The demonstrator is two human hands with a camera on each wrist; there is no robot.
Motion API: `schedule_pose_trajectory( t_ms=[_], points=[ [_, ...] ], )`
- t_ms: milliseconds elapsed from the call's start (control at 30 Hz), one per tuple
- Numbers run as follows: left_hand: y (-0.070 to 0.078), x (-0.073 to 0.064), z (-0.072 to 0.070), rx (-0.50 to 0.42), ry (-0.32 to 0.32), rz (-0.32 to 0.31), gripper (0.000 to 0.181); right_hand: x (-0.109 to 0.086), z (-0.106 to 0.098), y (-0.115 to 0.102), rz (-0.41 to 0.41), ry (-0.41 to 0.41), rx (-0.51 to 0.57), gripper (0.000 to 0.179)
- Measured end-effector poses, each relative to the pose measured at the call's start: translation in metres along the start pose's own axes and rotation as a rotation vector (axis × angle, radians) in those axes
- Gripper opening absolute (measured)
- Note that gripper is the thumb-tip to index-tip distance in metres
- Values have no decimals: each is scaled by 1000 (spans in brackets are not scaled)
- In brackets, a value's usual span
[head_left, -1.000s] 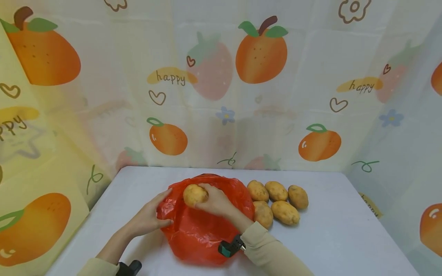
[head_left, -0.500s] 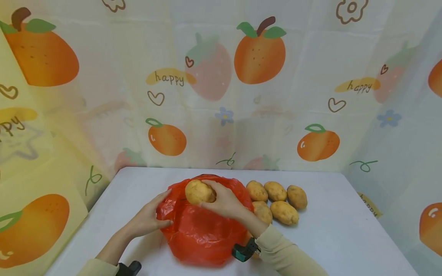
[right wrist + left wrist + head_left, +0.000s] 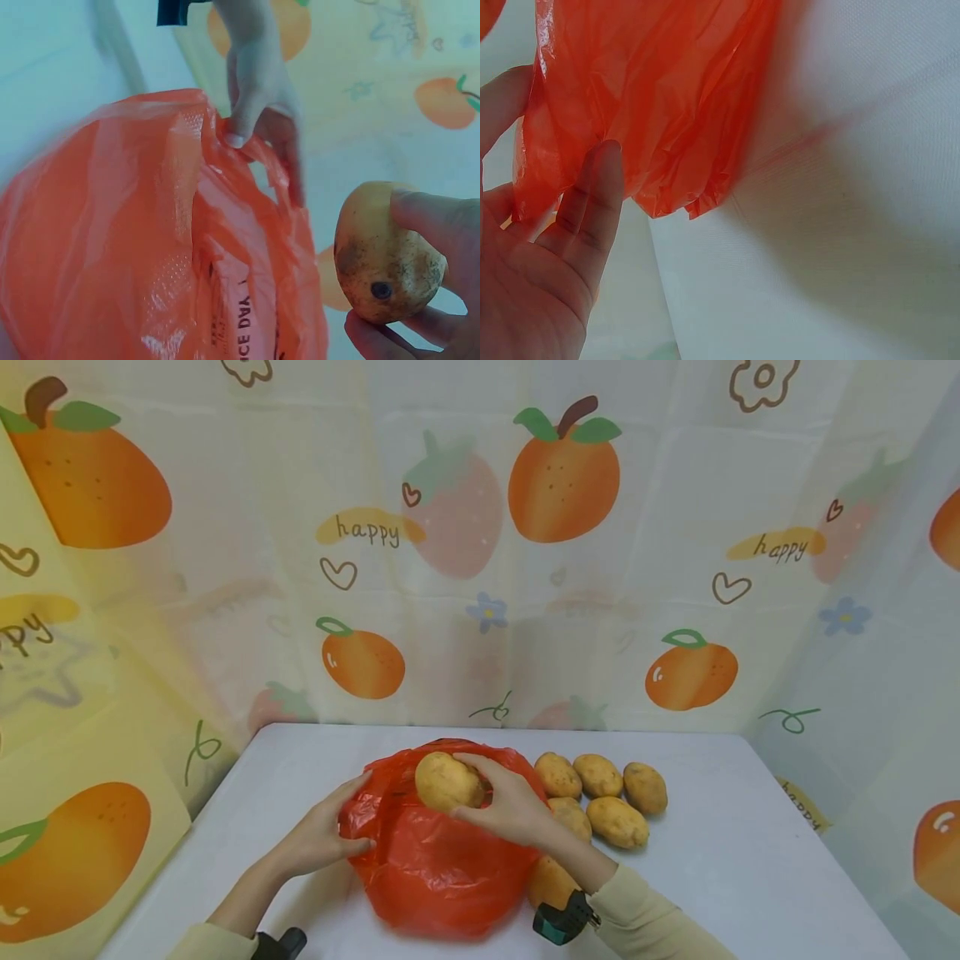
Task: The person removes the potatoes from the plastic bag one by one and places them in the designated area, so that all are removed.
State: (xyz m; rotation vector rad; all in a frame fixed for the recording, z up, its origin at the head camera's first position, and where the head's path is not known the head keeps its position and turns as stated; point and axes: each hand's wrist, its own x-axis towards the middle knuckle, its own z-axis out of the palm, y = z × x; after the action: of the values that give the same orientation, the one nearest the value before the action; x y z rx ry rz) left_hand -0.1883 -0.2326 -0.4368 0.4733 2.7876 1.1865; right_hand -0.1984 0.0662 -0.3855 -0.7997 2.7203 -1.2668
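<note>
A red plastic bag (image 3: 442, 877) stands upright on the table, its mouth spread towards the top. At its left side my left hand (image 3: 318, 837) holds the edge, the thumb on one face and the fingers around the handle loop, as the right wrist view shows. My right hand (image 3: 513, 806) grips a potato (image 3: 446, 782) between thumb and fingers; it overlaps the bag's mouth in the head view. In the right wrist view that potato (image 3: 379, 255) has a dark spot and appears beside the bag's rim. Black lettering shows inside the bag (image 3: 97, 232).
Several potatoes (image 3: 617, 822) lie grouped to the right of the bag. One more potato (image 3: 551, 883) lies by the bag's front right, partly behind my right wrist camera (image 3: 562, 918). A fruit-printed curtain (image 3: 487, 568) hangs behind the white table (image 3: 750, 860).
My right hand has moved rightwards with the potato, and its forearm has uncovered the potato at the bag's front right. The left hand and bag have stayed nearly still.
</note>
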Motion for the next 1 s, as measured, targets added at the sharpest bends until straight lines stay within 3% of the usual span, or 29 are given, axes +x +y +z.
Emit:
schedule_pose_trajectory(
  t_ms=[300, 567, 867, 1000],
  points=[
    [-2, 1, 1, 10, 9, 26, 90, -19, -15, 11, 29, 36, 156, 68],
    [-2, 1, 0, 8, 15, 29, 90, -39, -24, 25, 43, 106, 143, 68],
    [-3, -1, 0, 19, 21, 33, 90, -64, -36, 41, 57, 142, 238, 68],
    [-4, 0, 0, 14, 23, 34, 90, -75, -43, 45, 49, 148, 227, 68]
  ],
)
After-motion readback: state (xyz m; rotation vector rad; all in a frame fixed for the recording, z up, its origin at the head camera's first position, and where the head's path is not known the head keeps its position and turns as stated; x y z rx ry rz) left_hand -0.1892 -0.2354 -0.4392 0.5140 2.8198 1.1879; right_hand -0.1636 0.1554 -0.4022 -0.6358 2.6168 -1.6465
